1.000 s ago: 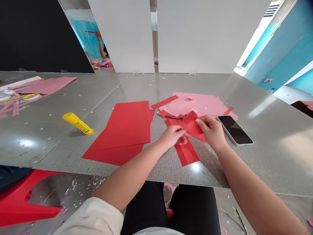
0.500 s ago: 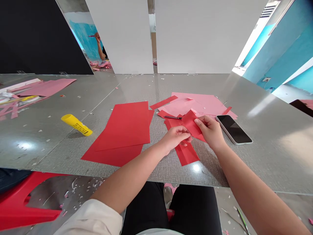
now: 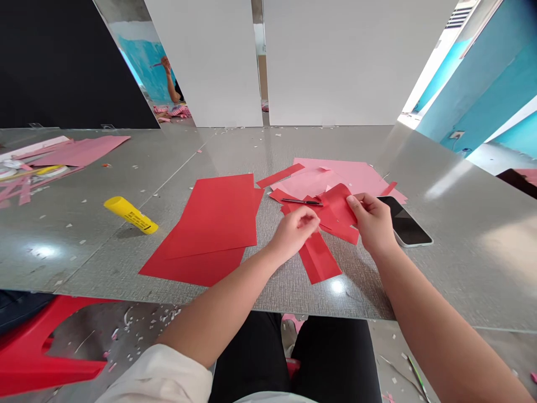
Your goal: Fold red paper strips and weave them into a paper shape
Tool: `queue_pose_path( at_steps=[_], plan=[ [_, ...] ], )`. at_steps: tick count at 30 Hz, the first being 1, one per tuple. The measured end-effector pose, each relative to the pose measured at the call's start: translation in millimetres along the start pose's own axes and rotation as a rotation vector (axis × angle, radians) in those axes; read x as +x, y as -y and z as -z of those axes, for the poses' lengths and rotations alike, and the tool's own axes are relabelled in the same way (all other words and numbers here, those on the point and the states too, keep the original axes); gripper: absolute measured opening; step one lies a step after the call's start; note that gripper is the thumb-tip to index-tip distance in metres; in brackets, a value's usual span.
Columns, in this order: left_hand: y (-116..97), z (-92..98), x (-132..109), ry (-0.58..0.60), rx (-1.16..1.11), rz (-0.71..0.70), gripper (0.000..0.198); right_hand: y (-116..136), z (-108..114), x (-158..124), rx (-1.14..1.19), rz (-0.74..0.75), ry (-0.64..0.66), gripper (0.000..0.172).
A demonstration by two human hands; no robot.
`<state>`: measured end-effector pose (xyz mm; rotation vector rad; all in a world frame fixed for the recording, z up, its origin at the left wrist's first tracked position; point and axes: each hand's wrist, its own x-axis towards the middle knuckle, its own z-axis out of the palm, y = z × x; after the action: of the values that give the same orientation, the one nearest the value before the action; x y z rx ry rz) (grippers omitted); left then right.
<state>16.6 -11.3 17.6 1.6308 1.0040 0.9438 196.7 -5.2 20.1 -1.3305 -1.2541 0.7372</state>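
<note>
My right hand pinches a small piece of red paper between thumb and fingers, just above the table. Left of it, my left hand is closed with thumb and fingertips together; whatever they hold, if anything, is too small to make out. Beneath both hands lie red paper strips, one with a crease along it. A dark pen rests across red scraps behind my left hand. Two large red sheets overlap on the table to the left.
Pink paper lies behind the hands, and a phone is at the right. A yellow glue bottle lies at the left, with a pink paper pile beyond. White panels stand along the back; another person's hand shows behind them.
My right hand has moved right with the red paper piece, away from my left hand. My left hand has shifted slightly left and its fingers have drawn in.
</note>
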Motion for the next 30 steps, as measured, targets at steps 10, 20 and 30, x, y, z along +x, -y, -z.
queue_pose_path(
  at_steps=[10, 20, 30],
  plan=[
    [3.7, 10.5, 8.2, -0.147, 0.561, -0.372, 0.04, 12.2, 0.5, -10.0, 0.344, -0.1, 0.489, 0.033],
    [-19.2, 81.8, -3.6, -0.714, 1.143, -0.625, 0.038, -1.5, -36.3, -38.9, -0.876, 0.398, 0.312, 0.053],
    [46.5, 95.4, -19.4, 0.106, 1.417, -0.047, 0.046, -17.2, -26.4, -66.6, -1.046, 0.387, 0.603, 0.049]
  ],
)
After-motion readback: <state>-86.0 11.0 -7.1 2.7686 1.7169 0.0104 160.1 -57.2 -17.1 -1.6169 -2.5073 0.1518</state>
